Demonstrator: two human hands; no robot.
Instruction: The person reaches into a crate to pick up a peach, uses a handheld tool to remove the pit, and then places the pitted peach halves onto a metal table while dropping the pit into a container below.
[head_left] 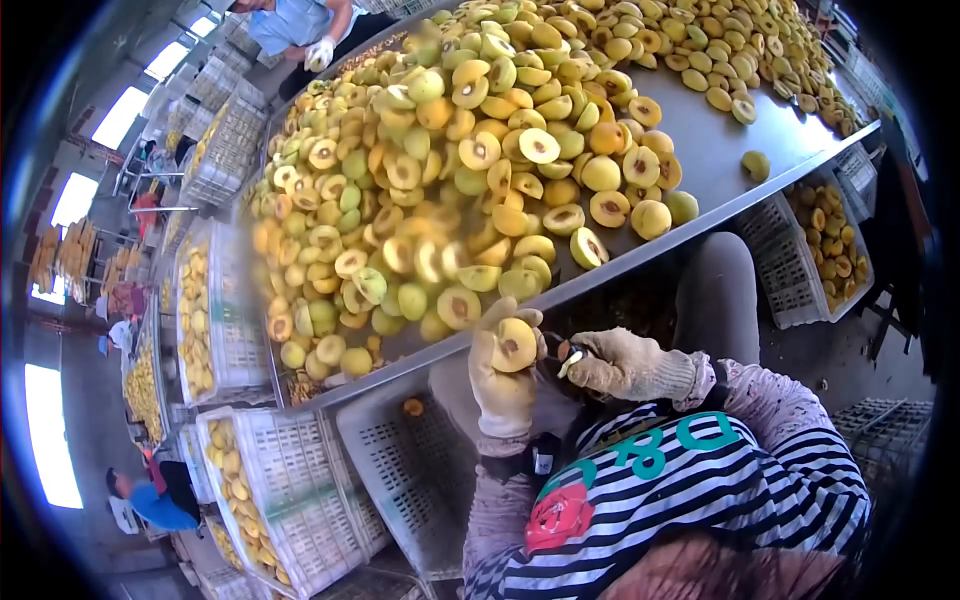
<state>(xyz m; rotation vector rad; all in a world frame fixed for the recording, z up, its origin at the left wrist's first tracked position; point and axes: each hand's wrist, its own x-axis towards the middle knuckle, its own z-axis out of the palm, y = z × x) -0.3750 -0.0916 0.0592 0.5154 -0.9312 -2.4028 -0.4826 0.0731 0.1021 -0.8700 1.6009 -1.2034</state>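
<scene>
My left hand (505,388) is clamping a peach half (514,345), cut face toward me, while my right hand (628,366), just beside it, is pinching a small tool (569,361).

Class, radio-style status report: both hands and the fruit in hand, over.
Left hand gripping halved fruit, cut face showing. Right hand closed on small tool beside it. Table ahead heaped with fruit halves; hands unobstructed.
</scene>
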